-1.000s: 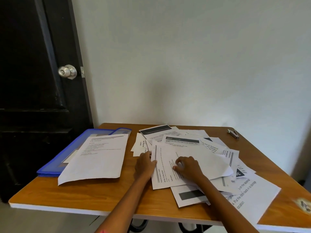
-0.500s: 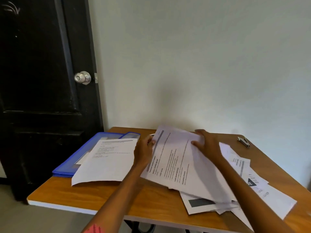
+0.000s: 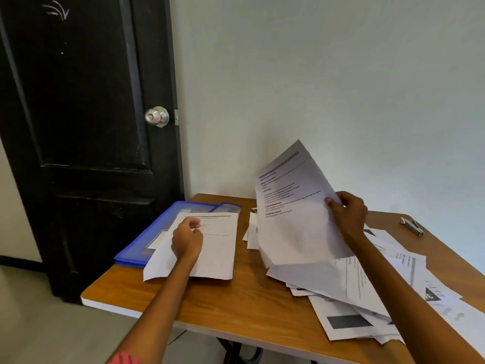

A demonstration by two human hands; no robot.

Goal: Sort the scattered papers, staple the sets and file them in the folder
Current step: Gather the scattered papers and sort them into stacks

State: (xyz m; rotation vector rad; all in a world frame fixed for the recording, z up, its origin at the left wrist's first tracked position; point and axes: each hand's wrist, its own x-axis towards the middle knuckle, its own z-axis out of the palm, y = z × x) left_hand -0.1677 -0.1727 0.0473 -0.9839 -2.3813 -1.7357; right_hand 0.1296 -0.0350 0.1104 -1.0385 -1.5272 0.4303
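Observation:
My right hand [image 3: 347,215] grips the right edge of a printed sheet [image 3: 291,206], which stands lifted and tilted above the scattered papers [image 3: 367,292] on the right of the wooden table [image 3: 236,298]. My left hand [image 3: 186,239] rests with curled fingers on a separate white sheet [image 3: 217,248] that lies partly over the blue folder [image 3: 157,227] at the table's left. A small metal stapler [image 3: 412,226] lies at the far right near the wall.
A black door [image 3: 86,127] with a round silver knob [image 3: 157,116] stands just left of the table. A pale wall runs behind the table. Bare wood shows along the table's front edge between the two paper groups.
My right hand has raised the printed sheet off the pile to a steep tilt. My left hand let go of it and moved left onto the sheet on the folder.

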